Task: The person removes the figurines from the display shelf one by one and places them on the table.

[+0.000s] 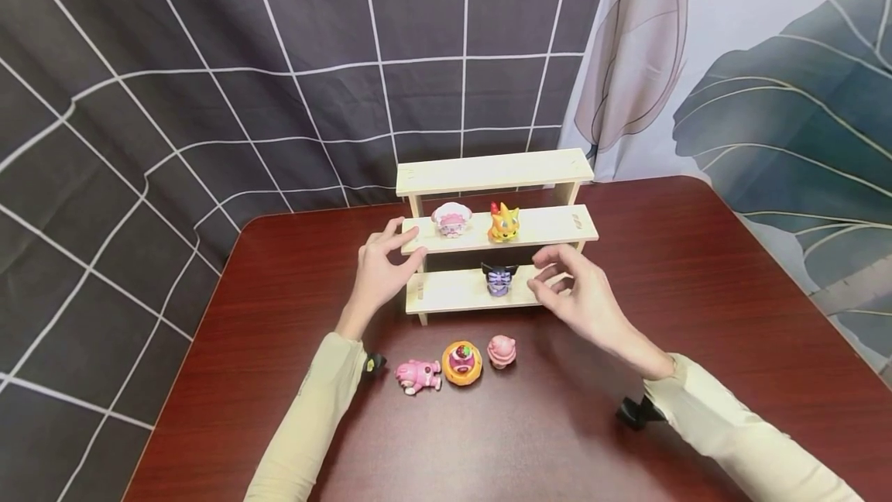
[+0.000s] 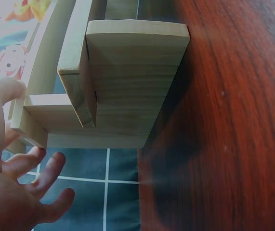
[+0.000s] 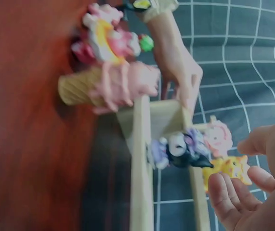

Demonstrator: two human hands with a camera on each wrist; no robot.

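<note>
While three toys sit nearest on the red-brown tabletop [image 1: 557, 432], a pink bear figurine [image 1: 416, 376], a strawberry tart figurine [image 1: 462, 366] and an ice-cream cone figurine [image 1: 502, 352], the step in hand looks like arranging figurines on the three-tier wooden shelf [image 1: 449, 293], about half done. Bear and tart are too close together to tell whether they touch; the cone, slightly apart, seems the easiest pick, with open table to its right.

Beyond them the right hand [image 1: 580, 291] hovers near the right end of the bottom tier, fingers loosely curved, thumb apart, holding nothing. Just left of it stands a black-and-purple figurine [image 1: 499, 280]; the next move likely calls for backing off without brushing its pointed ears. That board has room to the figurine's left, though its front edge is close.

Farther back, the left hand [image 1: 379, 271] holds the middle tier's left end between thumb and index finger, apparently bracing it. A pink-and-white figurine [image 1: 452, 220] and a yellow figurine [image 1: 504, 223] stand there, with room rightward. The top tier [image 1: 495, 171] offers its whole length before the gridded curtain [image 1: 279, 45].
</note>
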